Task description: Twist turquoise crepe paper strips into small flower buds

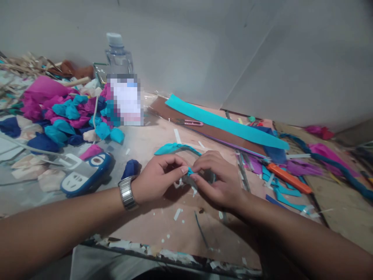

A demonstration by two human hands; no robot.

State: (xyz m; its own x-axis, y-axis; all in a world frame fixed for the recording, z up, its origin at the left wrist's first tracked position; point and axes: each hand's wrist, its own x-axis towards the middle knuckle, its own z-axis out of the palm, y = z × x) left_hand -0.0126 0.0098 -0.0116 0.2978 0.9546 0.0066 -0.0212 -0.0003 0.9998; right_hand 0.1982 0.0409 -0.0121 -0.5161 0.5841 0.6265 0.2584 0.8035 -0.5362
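Observation:
A narrow turquoise strip (171, 148), crumpled and twisted like crepe paper or cloth, arcs behind my hands over the worktable. My left hand (159, 175) pinches a small gathered bit of it between thumb and forefinger. Close against that spot, my right hand (218, 177) also grips the strip with thumb and fingertips. Something whitish shows just under the fingertips, too small to name. A small dark blue bundle (131, 168) lies behind my left wrist.
At left are a pile of pink, turquoise and blue bundles (67, 109), a blue-and-white corded device (87, 175) and a clear bottle (119, 58). Behind lie a long turquoise sheet (227, 123) and thread snips (189, 123). An orange cutter (288, 178) lies at right among scraps.

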